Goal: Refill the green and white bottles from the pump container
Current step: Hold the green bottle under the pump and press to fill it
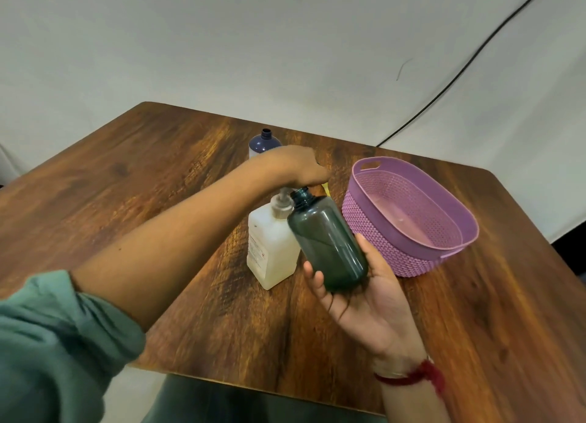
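A dark wood-grain counter (126, 181) stands against a plain white wall (222, 42); a black cable (475, 52) runs diagonally down it.

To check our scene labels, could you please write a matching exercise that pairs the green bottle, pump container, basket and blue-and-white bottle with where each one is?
Things
1. green bottle
2. pump container
3. purple basket
4. blue-and-white bottle

Places
A. uncapped, standing at the far side of the table
B. tilted in the right hand, neck beside the pump
C. upright, left hand on its pump head
D. on the table, right of the green bottle

Pairs: 1-B, 2-C, 3-D, 4-A
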